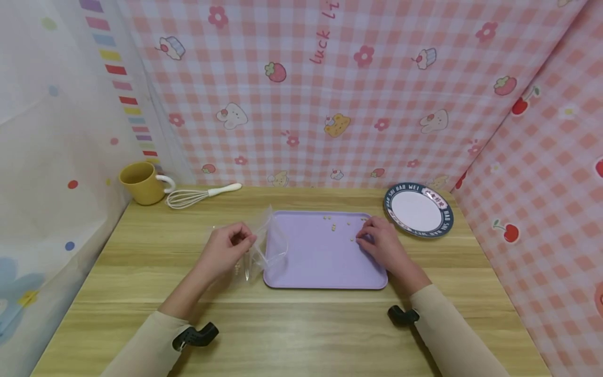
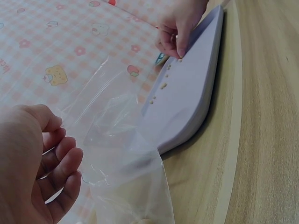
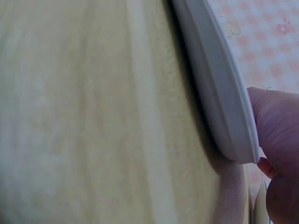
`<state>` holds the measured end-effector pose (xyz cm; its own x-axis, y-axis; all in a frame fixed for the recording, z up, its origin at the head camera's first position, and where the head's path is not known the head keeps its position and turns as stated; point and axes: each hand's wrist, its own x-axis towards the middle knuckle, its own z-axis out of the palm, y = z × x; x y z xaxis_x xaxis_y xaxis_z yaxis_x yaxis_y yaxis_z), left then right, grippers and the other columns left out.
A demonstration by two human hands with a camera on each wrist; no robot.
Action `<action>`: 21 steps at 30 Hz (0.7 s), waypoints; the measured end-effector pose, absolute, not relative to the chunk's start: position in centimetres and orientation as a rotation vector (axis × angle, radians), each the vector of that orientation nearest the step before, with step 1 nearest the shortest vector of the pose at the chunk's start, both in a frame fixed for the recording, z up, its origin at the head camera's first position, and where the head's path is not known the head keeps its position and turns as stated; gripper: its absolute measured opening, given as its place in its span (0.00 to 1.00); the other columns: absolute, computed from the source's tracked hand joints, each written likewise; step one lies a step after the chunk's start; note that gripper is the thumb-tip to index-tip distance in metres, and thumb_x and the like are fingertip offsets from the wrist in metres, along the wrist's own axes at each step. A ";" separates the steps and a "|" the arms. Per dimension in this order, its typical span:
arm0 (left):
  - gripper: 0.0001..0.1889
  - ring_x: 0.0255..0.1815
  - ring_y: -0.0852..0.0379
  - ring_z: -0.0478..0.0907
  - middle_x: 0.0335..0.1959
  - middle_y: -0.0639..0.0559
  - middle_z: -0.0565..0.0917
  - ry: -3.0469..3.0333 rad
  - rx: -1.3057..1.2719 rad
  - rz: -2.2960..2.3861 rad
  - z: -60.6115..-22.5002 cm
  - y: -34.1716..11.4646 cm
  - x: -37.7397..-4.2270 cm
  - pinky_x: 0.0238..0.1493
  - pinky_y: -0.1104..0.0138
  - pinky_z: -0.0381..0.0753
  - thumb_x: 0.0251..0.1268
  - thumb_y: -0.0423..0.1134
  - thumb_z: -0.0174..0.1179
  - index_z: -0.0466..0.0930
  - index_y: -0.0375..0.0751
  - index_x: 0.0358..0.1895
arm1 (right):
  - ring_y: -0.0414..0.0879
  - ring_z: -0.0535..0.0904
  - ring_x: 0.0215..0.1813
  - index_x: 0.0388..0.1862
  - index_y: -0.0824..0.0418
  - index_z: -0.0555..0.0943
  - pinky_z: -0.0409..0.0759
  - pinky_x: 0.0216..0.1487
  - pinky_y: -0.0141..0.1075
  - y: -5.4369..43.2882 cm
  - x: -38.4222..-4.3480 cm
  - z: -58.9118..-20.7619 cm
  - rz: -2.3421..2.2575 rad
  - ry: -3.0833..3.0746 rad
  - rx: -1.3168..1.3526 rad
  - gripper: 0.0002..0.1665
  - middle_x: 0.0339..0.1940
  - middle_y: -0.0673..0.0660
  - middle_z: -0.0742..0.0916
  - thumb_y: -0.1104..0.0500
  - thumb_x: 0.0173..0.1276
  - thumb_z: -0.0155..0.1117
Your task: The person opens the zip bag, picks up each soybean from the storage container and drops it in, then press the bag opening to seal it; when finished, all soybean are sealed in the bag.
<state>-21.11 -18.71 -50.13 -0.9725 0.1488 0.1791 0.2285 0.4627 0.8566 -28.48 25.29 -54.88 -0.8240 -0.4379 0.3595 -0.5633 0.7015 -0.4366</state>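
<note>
left hand (image 1: 226, 247) pinches the clear bag (image 2: 112, 123); whether the right hand (image 1: 383, 243) pinches a yellow piece (image 2: 180, 60), i cannot tell; a loose grip could drop it.

Yellow mug (image 1: 145, 188); whisk (image 1: 209, 193) beside it, perhaps touching; dark-rimmed plate (image 1: 416, 210), right.

The counter (image 1: 325, 335), its wood grain running sideways, is carrying a tray (image 1: 320, 262) near its middle. At the back left, a mug (image 1: 143, 189) is standing upright, with a whisk (image 1: 218, 191) lying just beside it, handle pointing right. A plate (image 1: 416, 212) is resting at the back right, near the tray's far corner.
</note>
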 end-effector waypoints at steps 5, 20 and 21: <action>0.07 0.28 0.55 0.76 0.27 0.53 0.81 -2.620 -0.337 -1.559 -50.1 -18.7 -21.0 0.29 0.67 0.75 0.79 0.34 0.68 0.85 0.44 0.36 | 0.61 0.78 0.56 0.35 0.61 0.91 0.71 0.62 0.58 25.0 -28.3 -54.7 0.807 -2.705 0.772 0.06 0.47 0.59 0.85 0.66 0.65 0.83; 0.07 0.28 0.53 0.76 0.27 0.53 0.81 -2.617 -0.351 -1.547 -50.0 -18.8 -21.0 0.29 0.66 0.76 0.79 0.34 0.68 0.85 0.45 0.37 | 0.59 0.81 0.52 0.34 0.63 0.88 0.76 0.57 0.52 20.2 -27.0 -51.3 1.010 -2.364 1.049 0.11 0.44 0.59 0.86 0.73 0.60 0.82; 0.07 0.29 0.53 0.76 0.27 0.54 0.82 -2.619 -0.353 -1.545 -50.0 -18.8 -21.0 0.29 0.66 0.76 0.79 0.34 0.68 0.85 0.45 0.37 | 0.59 0.82 0.52 0.34 0.62 0.88 0.77 0.58 0.53 19.4 -26.8 -51.1 1.022 -2.362 1.060 0.10 0.44 0.59 0.86 0.73 0.61 0.82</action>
<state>-20.98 -18.79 -50.00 -0.9703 0.1561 0.1849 0.2374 0.4651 0.8529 -26.75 19.41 -51.09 -0.6558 -0.4971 0.5681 -0.7544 0.4583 -0.4699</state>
